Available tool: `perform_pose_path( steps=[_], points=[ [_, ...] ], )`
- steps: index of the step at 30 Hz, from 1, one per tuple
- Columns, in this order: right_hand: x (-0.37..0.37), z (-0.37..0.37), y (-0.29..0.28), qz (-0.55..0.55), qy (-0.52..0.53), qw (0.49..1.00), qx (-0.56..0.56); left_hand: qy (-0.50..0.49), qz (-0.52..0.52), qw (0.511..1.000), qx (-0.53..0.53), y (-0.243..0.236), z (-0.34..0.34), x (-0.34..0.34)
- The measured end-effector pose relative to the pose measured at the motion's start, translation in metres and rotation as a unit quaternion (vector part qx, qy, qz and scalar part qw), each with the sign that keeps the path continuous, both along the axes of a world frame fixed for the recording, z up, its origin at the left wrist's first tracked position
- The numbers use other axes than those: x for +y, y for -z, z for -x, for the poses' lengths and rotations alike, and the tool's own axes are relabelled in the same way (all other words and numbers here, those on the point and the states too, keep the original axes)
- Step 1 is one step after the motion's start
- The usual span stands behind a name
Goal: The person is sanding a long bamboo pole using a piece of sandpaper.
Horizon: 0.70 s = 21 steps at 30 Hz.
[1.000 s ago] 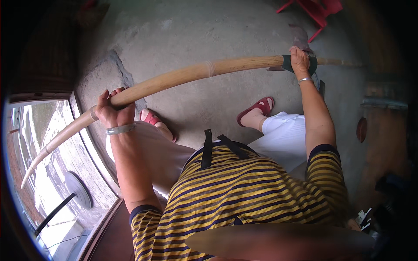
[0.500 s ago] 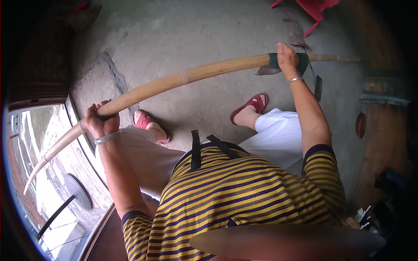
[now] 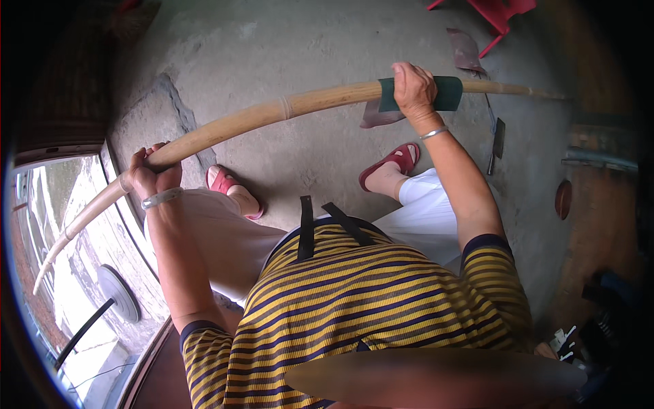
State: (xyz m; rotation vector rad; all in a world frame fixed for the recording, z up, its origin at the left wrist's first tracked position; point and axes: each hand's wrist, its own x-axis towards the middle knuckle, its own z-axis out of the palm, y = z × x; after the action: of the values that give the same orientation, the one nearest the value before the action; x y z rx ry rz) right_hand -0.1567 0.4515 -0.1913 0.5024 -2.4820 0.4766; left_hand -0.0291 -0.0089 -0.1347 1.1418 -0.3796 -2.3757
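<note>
A long, pale bamboo pole lies across in front of me, bowing down at the left end. My left hand is closed around it near the left, its fingers curled over the top. Farther right, my right hand presses a dark green sheet that looks like sandpaper around the pole. A grey-brown flap hangs below the pole beside that hand and seems to belong to the same sheet. My right fingers wrap over the far side, partly hidden.
A grey-brown sheet lies on the concrete floor near a red plastic chair. A dark flat-bladed tool rests right of my red sandals. At left, a grey round disc on a black rod stands by a bright doorway.
My right hand has slid left along the pole, carrying the green sheet and its flap with it. My left hand keeps its hold in nearly the same place.
</note>
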Motion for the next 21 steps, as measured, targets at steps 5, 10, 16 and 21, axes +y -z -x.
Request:
perform_pose_path(
  steps=[5,10,16,21],
  points=[
    [0.061,0.012,0.002,-0.012,0.064,0.997,-0.036,0.017,-0.012,0.998,-0.051,-0.008,-0.003,0.001],
    [0.068,0.023,0.019,-0.033,0.119,0.992,-0.030,0.003,0.018,0.999,-0.039,0.000,0.003,0.000],
    [0.021,0.009,0.012,0.037,0.006,0.999,-0.024,0.030,0.012,0.997,-0.069,0.001,0.001,-0.005],
    [0.091,0.026,0.019,0.018,0.160,0.986,-0.031,0.058,0.001,0.996,-0.070,0.002,0.006,0.001]
  ],
)
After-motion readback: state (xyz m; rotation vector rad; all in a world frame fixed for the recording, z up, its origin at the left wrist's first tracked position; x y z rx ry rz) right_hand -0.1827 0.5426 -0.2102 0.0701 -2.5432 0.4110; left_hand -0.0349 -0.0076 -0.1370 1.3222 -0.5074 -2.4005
